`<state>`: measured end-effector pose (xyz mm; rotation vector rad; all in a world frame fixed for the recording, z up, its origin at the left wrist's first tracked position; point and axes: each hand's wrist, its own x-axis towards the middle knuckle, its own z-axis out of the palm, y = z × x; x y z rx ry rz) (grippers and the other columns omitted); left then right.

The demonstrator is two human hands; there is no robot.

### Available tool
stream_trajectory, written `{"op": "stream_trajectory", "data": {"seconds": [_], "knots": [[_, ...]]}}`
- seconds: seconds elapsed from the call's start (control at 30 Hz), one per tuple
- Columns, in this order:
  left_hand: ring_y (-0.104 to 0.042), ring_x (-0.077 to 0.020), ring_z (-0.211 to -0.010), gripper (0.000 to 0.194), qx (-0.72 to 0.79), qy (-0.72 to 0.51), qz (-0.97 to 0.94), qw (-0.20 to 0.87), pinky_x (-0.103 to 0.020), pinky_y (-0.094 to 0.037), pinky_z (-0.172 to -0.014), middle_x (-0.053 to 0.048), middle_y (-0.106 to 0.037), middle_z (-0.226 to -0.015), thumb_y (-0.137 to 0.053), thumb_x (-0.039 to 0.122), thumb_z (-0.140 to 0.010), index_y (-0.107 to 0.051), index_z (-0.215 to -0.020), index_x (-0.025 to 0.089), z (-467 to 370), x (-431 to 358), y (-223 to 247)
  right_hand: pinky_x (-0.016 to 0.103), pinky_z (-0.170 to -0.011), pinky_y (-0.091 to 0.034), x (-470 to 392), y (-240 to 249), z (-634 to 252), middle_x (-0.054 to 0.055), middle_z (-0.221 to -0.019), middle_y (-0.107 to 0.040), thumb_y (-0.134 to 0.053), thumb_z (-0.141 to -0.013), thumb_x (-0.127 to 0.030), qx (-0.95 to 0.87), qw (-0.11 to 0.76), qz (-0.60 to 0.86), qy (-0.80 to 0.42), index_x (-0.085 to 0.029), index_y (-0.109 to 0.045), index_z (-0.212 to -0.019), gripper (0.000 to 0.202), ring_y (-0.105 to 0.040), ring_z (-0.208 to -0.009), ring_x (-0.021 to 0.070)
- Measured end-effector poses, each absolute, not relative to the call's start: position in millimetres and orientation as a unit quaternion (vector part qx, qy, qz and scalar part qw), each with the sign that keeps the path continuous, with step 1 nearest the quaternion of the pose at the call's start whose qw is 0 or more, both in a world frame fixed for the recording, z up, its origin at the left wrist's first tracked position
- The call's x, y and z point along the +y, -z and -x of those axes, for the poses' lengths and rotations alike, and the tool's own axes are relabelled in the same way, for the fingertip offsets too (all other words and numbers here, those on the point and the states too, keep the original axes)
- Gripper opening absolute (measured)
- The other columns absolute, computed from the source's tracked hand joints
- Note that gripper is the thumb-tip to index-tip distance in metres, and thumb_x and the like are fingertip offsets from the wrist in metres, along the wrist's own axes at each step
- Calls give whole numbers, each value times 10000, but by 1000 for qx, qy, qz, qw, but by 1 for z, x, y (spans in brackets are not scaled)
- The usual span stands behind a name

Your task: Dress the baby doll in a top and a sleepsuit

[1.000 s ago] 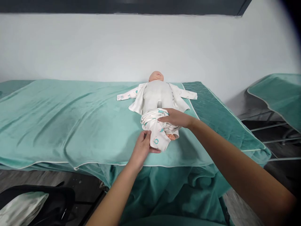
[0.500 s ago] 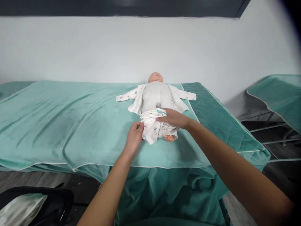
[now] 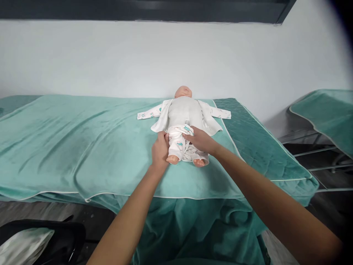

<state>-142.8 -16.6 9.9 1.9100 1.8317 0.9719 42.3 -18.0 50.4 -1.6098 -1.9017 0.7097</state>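
A baby doll [image 3: 185, 110] lies on its back, head toward the wall, in a white top spread open at the front with both sleeves stretched out. White printed pants [image 3: 176, 141] are bunched around its legs, and both feet show below the cuffs. At the left side of the pants, my left hand [image 3: 160, 149] is closed on the fabric, fingers curled. My right hand [image 3: 200, 140] grips the pants near the waist from the right, its thumb over the cloth and its other fingers partly hidden.
The doll lies on a bed with a green cover [image 3: 82, 147]. A black chair [image 3: 68, 235] with a pale cloth [image 3: 24, 244] stands at the lower left. Another green-covered surface [image 3: 328, 114] with metal rails is at the right, and a white wall [image 3: 138, 59] rises behind.
The left pant leg has been drawn up, so the doll's left-side foot now shows. My left hand has moved up along the leg, and the waist of the pants sits slightly higher.
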Motion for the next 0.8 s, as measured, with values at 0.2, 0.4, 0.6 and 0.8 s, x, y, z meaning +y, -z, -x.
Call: {"op": "stream_trajectory", "data": {"seconds": [0.2,0.4,0.6,0.8], "knots": [[-650,-236,-769,317,678,-275,-675,93,-293,-322,-611,-83,-702,-925,-276,394,-1020,-507,-1152,221,141,-27,-5,312,-768,-460,-21,-62,-54,26,-1044,-703,-671,-805,-478,-742,233,509,-369,-210,-635,-1052,367,-625,-905,225],[-641,-252,-830,325,652,-312,-687,76,-299,-334,-642,-114,-691,-965,-314,394,-1012,-544,-1150,210,143,-32,4,305,-756,-419,-10,-58,-43,44,-963,-699,-612,-833,-361,-728,246,596,-231,-211,-620,-937,183,-608,-877,224],[-595,-263,-989,279,611,-388,-688,61,-343,-422,-820,-136,-640,-1043,-363,316,-996,-585,-1102,183,144,-32,7,297,-691,-400,-15,-57,-38,32,-884,-670,-603,-840,-404,-712,239,621,-226,-223,-576,-893,190,-594,-828,215],[-498,-210,-1250,310,463,-536,-678,197,-354,-389,-1050,-110,-574,-1296,-444,182,-931,-565,-1216,197,156,-30,1,298,-768,-442,-24,-82,-72,28,-1016,-675,-571,-866,-566,-719,272,513,-382,-218,-641,-1030,391,-592,-917,202]]}}
